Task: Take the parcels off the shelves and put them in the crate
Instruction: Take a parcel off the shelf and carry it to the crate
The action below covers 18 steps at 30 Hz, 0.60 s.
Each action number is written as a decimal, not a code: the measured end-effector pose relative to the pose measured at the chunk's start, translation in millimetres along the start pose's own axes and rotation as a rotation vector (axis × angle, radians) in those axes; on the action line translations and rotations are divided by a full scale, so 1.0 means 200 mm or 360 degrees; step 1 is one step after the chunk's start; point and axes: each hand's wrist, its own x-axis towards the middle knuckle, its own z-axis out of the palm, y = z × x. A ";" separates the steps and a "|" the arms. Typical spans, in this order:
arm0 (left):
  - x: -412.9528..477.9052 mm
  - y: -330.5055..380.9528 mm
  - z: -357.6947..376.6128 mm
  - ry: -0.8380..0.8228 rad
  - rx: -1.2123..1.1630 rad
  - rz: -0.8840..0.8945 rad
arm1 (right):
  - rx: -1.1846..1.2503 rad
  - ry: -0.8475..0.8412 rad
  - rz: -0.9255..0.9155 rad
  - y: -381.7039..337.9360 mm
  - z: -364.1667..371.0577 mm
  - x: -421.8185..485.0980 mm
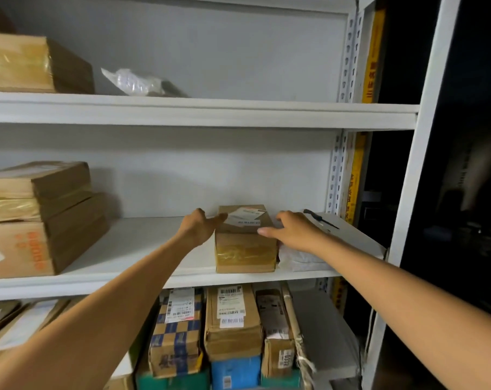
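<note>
A small brown cardboard parcel (245, 250) with a white label and yellowish tape stands on the middle shelf (112, 281). My left hand (197, 228) is at its left top corner, with the thumb lying on the label edge. My right hand (293, 229) rests over its right top edge, thumb stretched across the top. Neither hand is closed round the parcel. Under my right wrist a soft white bag parcel (300, 261) lies against the box. No crate is in view.
Stacked brown boxes (41, 220) fill the shelf's left end, and a flat white box (351, 235) lies at its right end. The top shelf holds a taped box (27, 63) and a clear plastic bag (134, 83). Several parcels (233, 319) crowd the lower shelf. A white upright (424, 153) bounds the right side.
</note>
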 end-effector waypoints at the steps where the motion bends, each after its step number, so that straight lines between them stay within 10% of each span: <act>1: 0.02 0.00 0.01 -0.0043 -0.0095 -0.0058 | 0.0060 0.0019 0.0029 0.00 0.02 0.03; 18: 0.02 -0.18 0.00 -0.0771 -0.0835 -0.0325 | 0.0620 -0.0104 0.0287 0.03 0.14 0.14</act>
